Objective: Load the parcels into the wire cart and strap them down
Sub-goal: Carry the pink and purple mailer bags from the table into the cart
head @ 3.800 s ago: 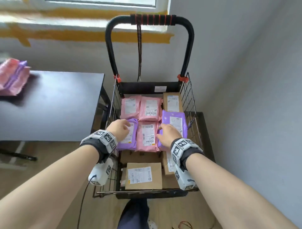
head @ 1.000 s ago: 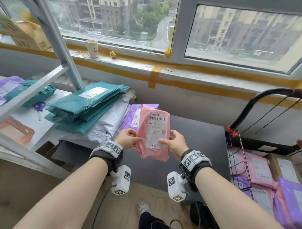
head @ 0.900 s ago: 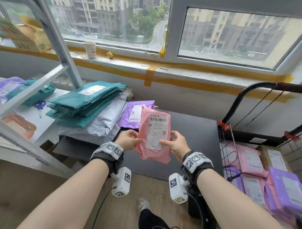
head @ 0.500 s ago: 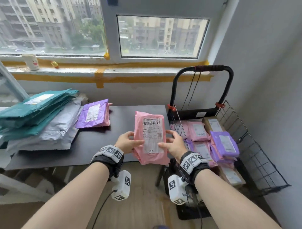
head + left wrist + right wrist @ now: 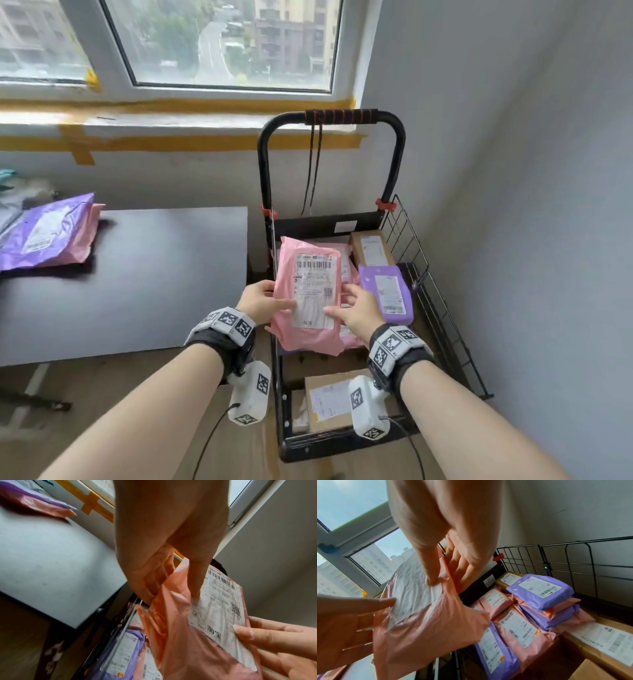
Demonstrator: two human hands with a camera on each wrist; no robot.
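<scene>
I hold a pink parcel [image 5: 308, 294] with a white label above the wire cart [image 5: 445, 329]. My left hand [image 5: 263, 301] pinches its left edge, thumb on the label. My right hand [image 5: 356, 308] pinches its right edge. The same pink parcel [image 5: 197, 635] fills the left wrist view, and in the right wrist view the pink parcel [image 5: 423, 622] hangs over the cart's left side. Inside the cart lie pink and purple parcels [image 5: 541, 588] and brown boxes [image 5: 332, 401]. A dark strap [image 5: 313, 164] hangs from the cart handle [image 5: 342, 116].
A dark table [image 5: 137, 274] stands left of the cart, with a purple and a pink parcel [image 5: 48, 233] at its far left. A grey wall [image 5: 531, 205] runs close along the cart's right side. The window sill [image 5: 171, 120] is behind.
I have turned right from the table to the cart. The pink parcel, held in both hands throughout, has moved from above the table's edge to above the cart.
</scene>
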